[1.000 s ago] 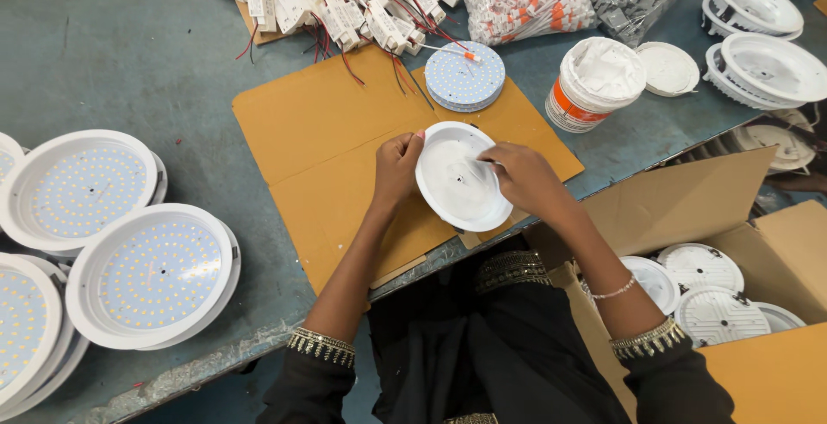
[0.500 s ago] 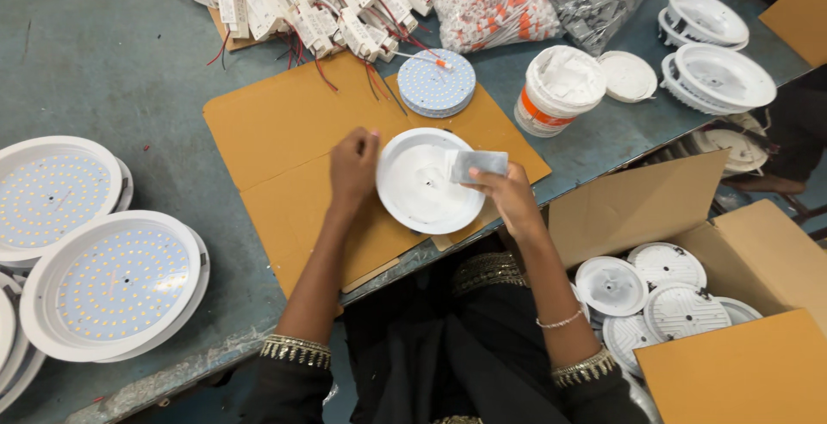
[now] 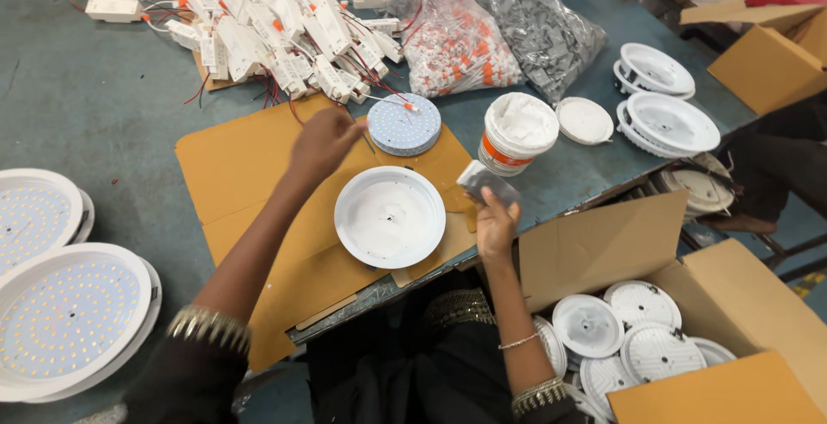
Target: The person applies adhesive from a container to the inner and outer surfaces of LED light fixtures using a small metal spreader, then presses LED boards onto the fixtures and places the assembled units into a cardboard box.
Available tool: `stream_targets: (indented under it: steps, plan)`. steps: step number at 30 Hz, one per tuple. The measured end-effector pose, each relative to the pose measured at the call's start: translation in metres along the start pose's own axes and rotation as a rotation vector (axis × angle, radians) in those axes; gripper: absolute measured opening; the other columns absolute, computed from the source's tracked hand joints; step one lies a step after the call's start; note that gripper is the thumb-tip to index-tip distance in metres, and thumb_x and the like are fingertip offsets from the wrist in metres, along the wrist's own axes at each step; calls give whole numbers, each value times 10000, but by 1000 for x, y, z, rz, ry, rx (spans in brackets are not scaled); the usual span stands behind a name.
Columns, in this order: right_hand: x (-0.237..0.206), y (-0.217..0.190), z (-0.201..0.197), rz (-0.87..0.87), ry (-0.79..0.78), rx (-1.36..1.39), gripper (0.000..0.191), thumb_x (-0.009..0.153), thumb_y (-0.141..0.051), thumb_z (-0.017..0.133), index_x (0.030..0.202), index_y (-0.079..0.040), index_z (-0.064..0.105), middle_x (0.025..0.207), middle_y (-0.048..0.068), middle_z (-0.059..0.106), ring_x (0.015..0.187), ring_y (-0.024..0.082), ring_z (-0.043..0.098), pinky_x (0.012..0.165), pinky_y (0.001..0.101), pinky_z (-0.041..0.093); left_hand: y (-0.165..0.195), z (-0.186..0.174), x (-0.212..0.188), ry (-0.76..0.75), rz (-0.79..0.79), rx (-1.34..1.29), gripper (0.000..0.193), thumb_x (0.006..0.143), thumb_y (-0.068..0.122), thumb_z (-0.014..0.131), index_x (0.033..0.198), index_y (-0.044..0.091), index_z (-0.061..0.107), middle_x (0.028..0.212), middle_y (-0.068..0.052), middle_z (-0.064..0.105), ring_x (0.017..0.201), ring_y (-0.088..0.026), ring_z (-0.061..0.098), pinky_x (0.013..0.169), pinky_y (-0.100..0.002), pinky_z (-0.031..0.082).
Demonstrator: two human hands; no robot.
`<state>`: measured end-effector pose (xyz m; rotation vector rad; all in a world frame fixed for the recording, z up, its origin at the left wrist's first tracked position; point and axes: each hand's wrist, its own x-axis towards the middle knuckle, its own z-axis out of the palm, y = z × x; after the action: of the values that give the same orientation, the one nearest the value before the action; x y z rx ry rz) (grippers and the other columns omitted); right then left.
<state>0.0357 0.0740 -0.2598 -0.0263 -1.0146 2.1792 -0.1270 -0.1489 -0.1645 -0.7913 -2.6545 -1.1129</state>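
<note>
A round white lamp housing (image 3: 389, 216) lies hollow side up on a sheet of brown cardboard (image 3: 237, 174). My left hand (image 3: 323, 141) hovers beyond it, fingers bent, close to a stack of round LED boards (image 3: 404, 124) and the pile of white driver boxes (image 3: 276, 23); nothing shows in it. My right hand (image 3: 494, 221) is at the housing's right, pinching a small grey flat scraper-like piece (image 3: 485, 183) near a white tub of paste (image 3: 517, 134).
Finished round LED lamps (image 3: 65, 316) are stacked at the left. Bags of small parts (image 3: 452, 36) lie at the back. More white housings (image 3: 668, 122) and a tub lid (image 3: 584, 120) sit at the right. An open carton (image 3: 680, 269) with several housings stands by my right side.
My left hand has left the housing and reached back toward the LED boards. My right hand has lifted the grey piece off the housing and drawn it to the right, toward the tub.
</note>
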Motion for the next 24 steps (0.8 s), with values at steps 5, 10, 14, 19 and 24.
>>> stream_targets:
  steps: [5,10,14,19,24]
  plan:
    - [2,-3,-1,-68,-16,6,159,951,-1,655,1107,30,650,1079,116,697,972,234,692,852,418,584,50,47,46,-256,-180,304,1315,668,889,727,1534,13,266,1451,-315,455,1373,-461,420,1115,-551,360]
    - [4,-5,-1,-63,-34,-49,158,951,-15,654,1105,20,660,1063,99,697,960,207,680,806,390,575,82,73,58,-218,-268,246,1549,584,800,867,1599,212,-144,1557,-462,114,1449,-647,68,1026,-812,158]
    - [4,-4,-4,-67,-28,-66,138,954,-12,660,1089,16,659,1054,93,697,948,202,676,797,392,574,85,71,60,-251,-320,254,1566,578,714,899,1622,202,-150,1567,-460,171,1456,-648,147,1035,-815,212]
    - [2,-3,-8,-55,-60,-63,132,963,-21,657,1092,3,650,1045,83,692,936,199,679,792,389,576,64,49,54,-322,-389,2,1615,564,731,901,1607,102,-158,1516,-431,302,1420,-577,344,1089,-677,354]
    - [-3,-13,-8,-37,-170,-285,165,987,-46,661,1123,46,668,1043,87,717,932,181,682,837,362,559,21,4,-2,-263,-412,-677,1424,603,697,854,1601,90,39,1529,-338,361,1383,-475,468,1062,-604,421]
